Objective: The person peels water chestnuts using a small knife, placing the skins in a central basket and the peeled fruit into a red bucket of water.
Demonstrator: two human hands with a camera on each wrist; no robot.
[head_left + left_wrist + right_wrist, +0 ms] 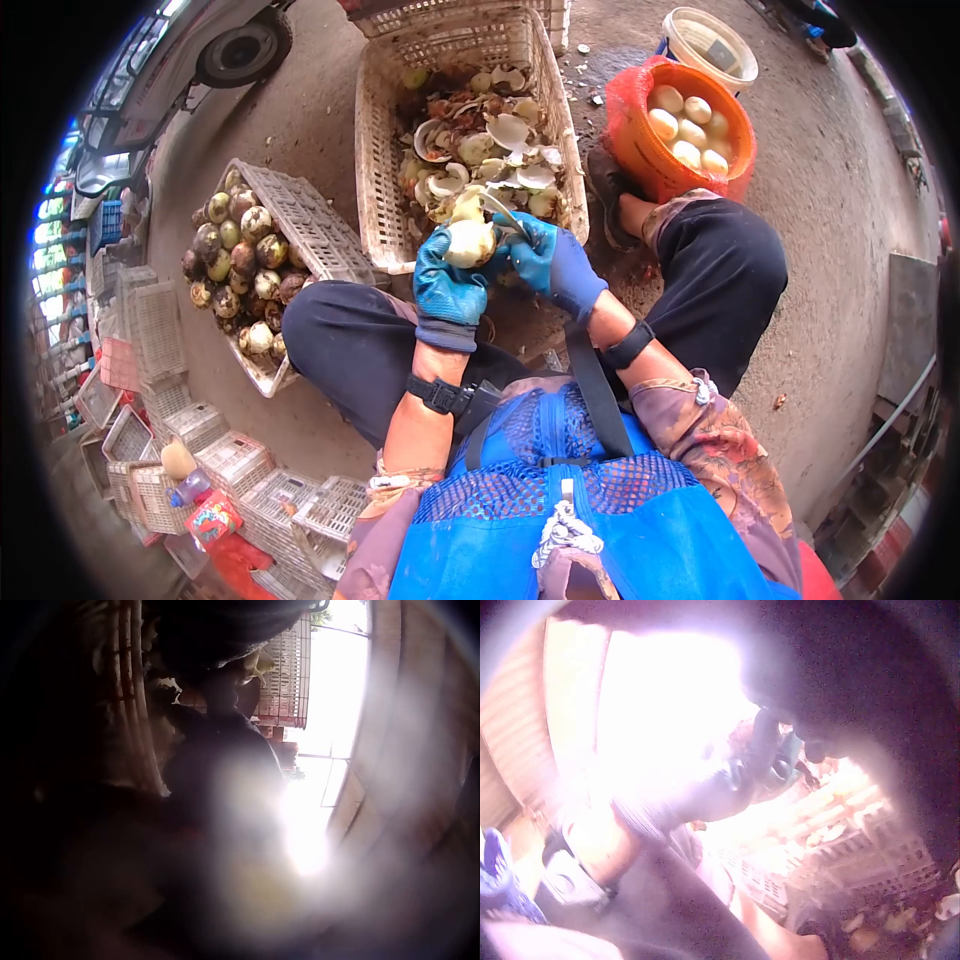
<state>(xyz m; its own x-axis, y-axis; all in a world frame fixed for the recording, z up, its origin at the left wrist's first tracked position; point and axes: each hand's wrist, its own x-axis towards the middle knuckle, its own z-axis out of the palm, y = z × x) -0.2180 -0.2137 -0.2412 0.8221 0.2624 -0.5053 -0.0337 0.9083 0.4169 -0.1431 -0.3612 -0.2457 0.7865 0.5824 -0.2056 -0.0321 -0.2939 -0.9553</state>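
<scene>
Over the crate's [370, 170] near end, the left hand [449, 290] curls round the pale round fruit [470, 246], while the right hand [545, 262], just beside it, grips a curved blade [497, 206] (handle hidden) slanting along its far side.

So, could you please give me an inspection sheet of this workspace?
Surface: brown ground, with pale scraps beside the peelings crate.
Job's things: pale round produce in hand; peelings crate ahead; brown-skinned produce in the crate at left; orange tub holding pale pieces.
Clutter: white bucket beyond the tub; light crates and red items at left.
Left hand: gloved, grips the produce.
Right hand: gloved, holds a curved strip, blade or peel unclear.
Cables: thin pale line far right, cable or pipe unclear.
Surroundings: vehicle wheel upper left.
</scene>
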